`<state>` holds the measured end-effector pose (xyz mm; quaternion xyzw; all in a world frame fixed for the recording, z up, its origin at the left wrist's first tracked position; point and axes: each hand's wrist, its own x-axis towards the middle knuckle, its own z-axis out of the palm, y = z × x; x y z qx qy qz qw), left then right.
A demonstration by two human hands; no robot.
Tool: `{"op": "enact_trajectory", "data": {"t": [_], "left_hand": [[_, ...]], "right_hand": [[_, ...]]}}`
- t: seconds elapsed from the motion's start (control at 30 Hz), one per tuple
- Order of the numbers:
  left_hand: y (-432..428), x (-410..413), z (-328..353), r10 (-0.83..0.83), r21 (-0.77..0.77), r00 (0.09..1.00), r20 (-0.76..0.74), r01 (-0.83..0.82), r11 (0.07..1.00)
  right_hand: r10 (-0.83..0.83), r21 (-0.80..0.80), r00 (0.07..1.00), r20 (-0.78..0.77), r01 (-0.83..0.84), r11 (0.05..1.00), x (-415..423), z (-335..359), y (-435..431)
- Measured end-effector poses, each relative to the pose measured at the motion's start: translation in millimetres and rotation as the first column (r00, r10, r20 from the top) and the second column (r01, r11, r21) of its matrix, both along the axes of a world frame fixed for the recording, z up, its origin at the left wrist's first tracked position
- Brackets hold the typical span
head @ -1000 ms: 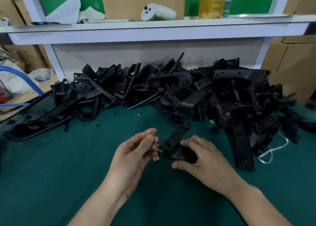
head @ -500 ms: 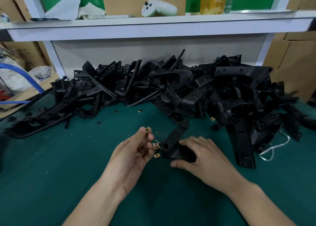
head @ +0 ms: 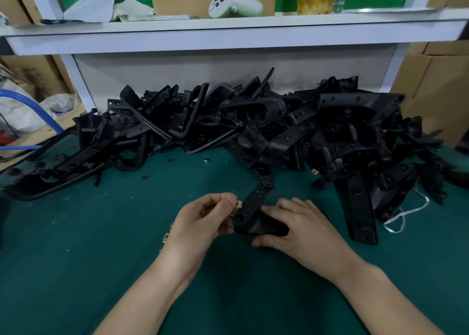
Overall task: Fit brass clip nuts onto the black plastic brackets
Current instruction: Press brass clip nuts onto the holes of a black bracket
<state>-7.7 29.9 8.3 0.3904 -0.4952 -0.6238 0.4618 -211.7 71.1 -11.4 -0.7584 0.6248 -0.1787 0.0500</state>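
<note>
Mid-fit here: left hand (head: 203, 223) pinches a small brass clip nut (head: 238, 204) right at the edge of the black bracket (head: 256, 213), which the right hand (head: 304, 233) grips down on the green table (head: 101, 233); next move, I reckon, is lining the nut up square and pushing it on; bracket's matte moulded plastic, nut's thin shiny metal, table looks felt-like; spare nuts (head: 206, 160) lie by the bracket pile (head: 291, 131).

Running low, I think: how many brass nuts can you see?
5 nuts: two on the mat before the pile, one at the pile's right foot, one pinched in the left hand, one beside that hand. More may hide under hand or pile.
</note>
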Motion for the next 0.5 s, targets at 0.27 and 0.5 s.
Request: {"op": "enact_trajectory", "data": {"t": [0.27,0.5], "left_hand": [[-1.6,1.3,-3.3,0.030,-0.007,0.999,0.035,-0.029,1.000],[-0.9,1.2,-3.8,0.023,-0.019,0.997,0.076,-0.021,1.000]], "right_hand": [[-0.002,-0.002,1.000,-0.009,0.002,1.000,0.3,0.2,-0.3],[0.000,0.005,1.000,-0.019,0.000,1.000,0.1,0.7,-0.7]]}}
